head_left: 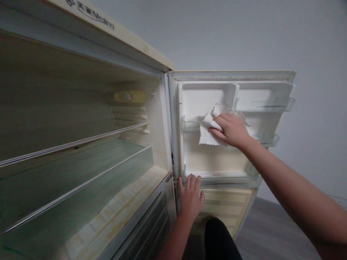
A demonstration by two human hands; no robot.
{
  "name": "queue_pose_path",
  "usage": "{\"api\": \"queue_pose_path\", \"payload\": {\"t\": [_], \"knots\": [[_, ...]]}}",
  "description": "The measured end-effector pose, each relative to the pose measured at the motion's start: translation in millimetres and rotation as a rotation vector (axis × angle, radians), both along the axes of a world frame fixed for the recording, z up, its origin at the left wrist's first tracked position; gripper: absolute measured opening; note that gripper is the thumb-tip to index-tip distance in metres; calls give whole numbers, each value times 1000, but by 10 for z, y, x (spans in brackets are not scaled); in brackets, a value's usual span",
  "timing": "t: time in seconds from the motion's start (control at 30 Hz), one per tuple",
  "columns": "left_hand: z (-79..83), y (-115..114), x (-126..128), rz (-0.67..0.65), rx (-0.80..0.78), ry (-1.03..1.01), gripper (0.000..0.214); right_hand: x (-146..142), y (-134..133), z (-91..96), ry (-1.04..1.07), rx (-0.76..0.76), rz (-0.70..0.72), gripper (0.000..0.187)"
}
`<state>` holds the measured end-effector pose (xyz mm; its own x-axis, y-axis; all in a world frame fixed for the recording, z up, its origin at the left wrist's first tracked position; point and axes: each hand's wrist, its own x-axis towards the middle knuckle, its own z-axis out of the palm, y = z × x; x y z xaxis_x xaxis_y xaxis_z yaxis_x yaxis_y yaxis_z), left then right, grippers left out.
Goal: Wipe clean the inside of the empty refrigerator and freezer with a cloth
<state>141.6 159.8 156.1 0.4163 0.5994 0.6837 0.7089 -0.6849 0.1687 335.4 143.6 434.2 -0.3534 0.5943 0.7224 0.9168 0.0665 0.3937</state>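
Head view: right hand presses cloth on door shelf (left hand braces door).

Head view, close, facing fridge

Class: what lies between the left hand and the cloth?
Head view: bare door lining and the bottom door shelf lie between left hand and cloth.

Cloth: white, plain.
Fridge casing: cream, yellowed; grey lettering on top strip.
Door liner: white, yellowish tinge low down.
Door racks: clear, no tint.
Int. shelves: glass, green-tinted, pale front trim.
Lamp cover: yellow.
Cabinet base: off-white w/ yellow-brown streaks.
Wall: pale grey, plain.
Floor: grey, wood-grain.
Trouser leg, near: black.
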Motion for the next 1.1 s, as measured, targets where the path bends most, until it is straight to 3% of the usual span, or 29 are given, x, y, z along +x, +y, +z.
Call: {"api": "queue_pose_path", "payload": {"t": [0.17, 0.3, 0.47, 0.6, 0.9, 1.1], "knots": [[-35, -9, 84, 55, 42, -4, 56, -233, 11, 0, 52, -14, -107, 53], [-31, -26, 96, 62, 62, 9, 56, -588, 64, 168, 85, -188, -170, 57], [-14, -23, 74, 48, 50, 5, 54, -925, 277, 428, 96, -388, -120, 73], [-8, -12, 72, 61, 48, 5, 53, -987, 381, 467, 111, -452, -65, 74], [-6, 15, -9, 54, 42, 33, 53, -779, 311, 50, 33, -20, 81, 51], [49, 3, -22, 31, 9, 21, 53, -276, 252, -196, -15, 170, 58, 39]]}}
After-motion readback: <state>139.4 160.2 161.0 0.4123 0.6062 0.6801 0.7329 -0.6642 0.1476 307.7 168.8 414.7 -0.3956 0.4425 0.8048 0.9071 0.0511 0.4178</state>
